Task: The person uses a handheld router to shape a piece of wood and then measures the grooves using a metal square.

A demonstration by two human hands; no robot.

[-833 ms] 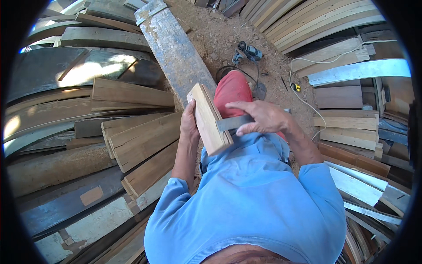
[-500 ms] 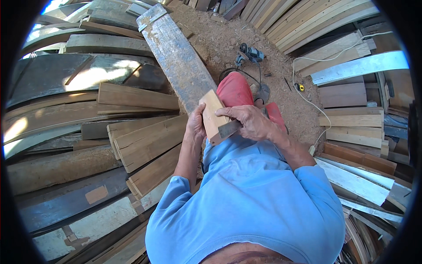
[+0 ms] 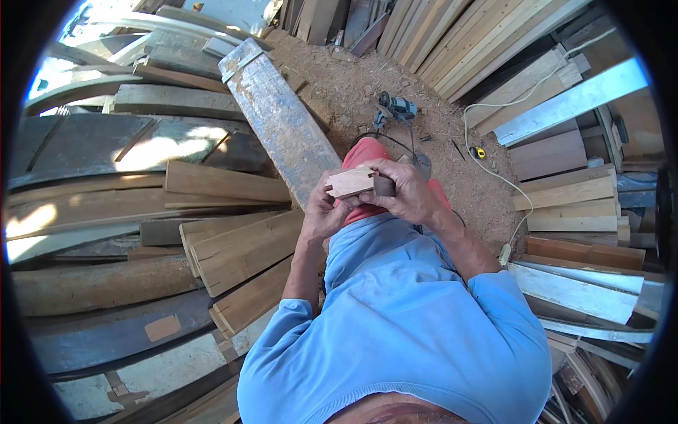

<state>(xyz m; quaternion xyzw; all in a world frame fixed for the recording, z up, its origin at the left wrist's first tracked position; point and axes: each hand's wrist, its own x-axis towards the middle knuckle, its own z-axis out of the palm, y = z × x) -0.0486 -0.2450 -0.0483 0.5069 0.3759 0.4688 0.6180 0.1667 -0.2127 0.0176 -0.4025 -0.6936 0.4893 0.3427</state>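
Note:
Both of my hands are raised over my lap, closed round a short pale wooden block [image 3: 350, 183]. Its light sawn-looking face is turned up toward me, with a small notch at its left end. My left hand [image 3: 325, 212] grips the left end and underside. At the other end my right hand [image 3: 408, 189] pinches a dark flat rectangular piece [image 3: 384, 186] against the block, thumb below and fingers above. Whether that piece is metal or wood I cannot tell. Beneath and beyond the hands lies a long worn plank [image 3: 282, 120] with a crosspiece at its far end.
A blue-grey corded power tool [image 3: 397, 106] lies on the sawdust-covered ground [image 3: 441, 141] beyond my knees. To its right are a yellow tape measure [image 3: 477, 152] and a pale cable [image 3: 519, 186]. Stacked boards [image 3: 244, 251] crowd the left; more timber [image 3: 572, 198] lines the right.
The block has been tipped and turned, so its long face no longer shows and its end faces me. The dark piece has come up with it, and my hands have drawn closer together.

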